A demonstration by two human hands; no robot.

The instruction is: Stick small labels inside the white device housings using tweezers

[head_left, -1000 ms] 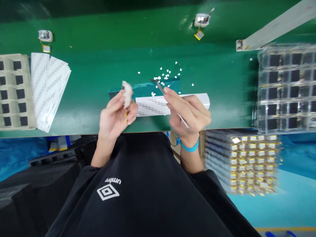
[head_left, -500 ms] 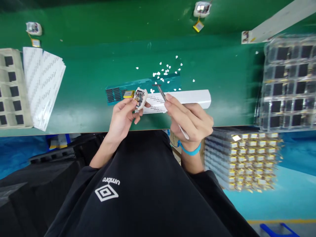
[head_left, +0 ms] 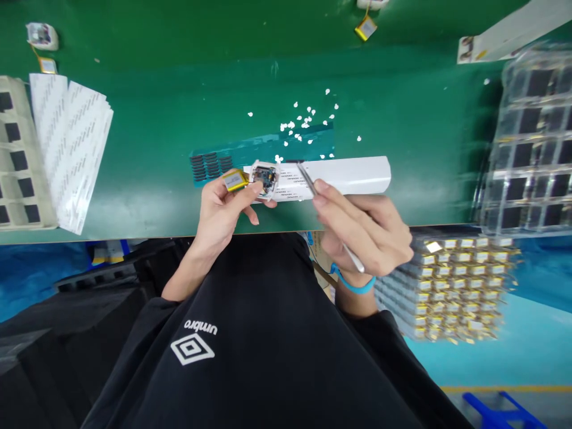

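Observation:
My left hand (head_left: 222, 208) grips a small white casing (head_left: 276, 180) with a bare circuit board (head_left: 263, 177) in it, thumb on the board. A yellow-edged battery (head_left: 235, 180), joined to the casing, rests by the fingers. My right hand (head_left: 370, 232) pinches metal tweezers (head_left: 307, 178), whose back end sticks out below the palm. A short dark strip (head_left: 294, 161) sits at their tip, just right of the casing. Beneath both hands lies a white printed sheet (head_left: 357, 175). Several more dark strips (head_left: 210, 167) lie in rows on blue film left of the casing.
Small white pieces (head_left: 306, 124) are scattered beyond the hands. At left are printed sheets (head_left: 84, 137) and a pale tray (head_left: 40, 202); at right, a clear compartment tray (head_left: 496, 143). Stacked batteries (head_left: 456, 283) stand below the table edge. Other casings with batteries (head_left: 366, 28) lie farther back.
The casing has turned so its board faces up more, and the left thumb now lies on the board. The tweezers with the dark strip have shifted slightly right and nearer to me.

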